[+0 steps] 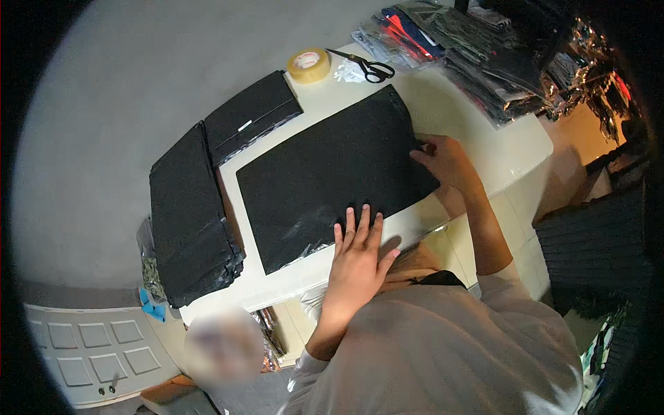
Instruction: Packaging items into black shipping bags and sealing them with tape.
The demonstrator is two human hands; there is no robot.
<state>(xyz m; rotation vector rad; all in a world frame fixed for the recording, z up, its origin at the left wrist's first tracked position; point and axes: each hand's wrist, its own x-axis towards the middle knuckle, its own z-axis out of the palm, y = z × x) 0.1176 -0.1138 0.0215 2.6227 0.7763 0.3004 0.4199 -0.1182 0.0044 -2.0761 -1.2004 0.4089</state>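
A large black rectangle (327, 166), a folded fabric or plastic piece with a shiny strip along its near left edge, lies flat on the white table (482, 150). My left hand (358, 259) rests palm down on its near edge, fingers apart. At the right edge of the same black piece is my right hand (441, 158), thumb and fingers close to the border; whether they pinch it cannot be made out.
Stacked black packages (189, 207) and another black pile (254, 114) line the table's left and far side. A clear tape roll (308, 66), black-handled scissors (371, 70) and white slips (350, 71) lie beyond. Plastic-wrapped garments (467, 57) fill the far right.
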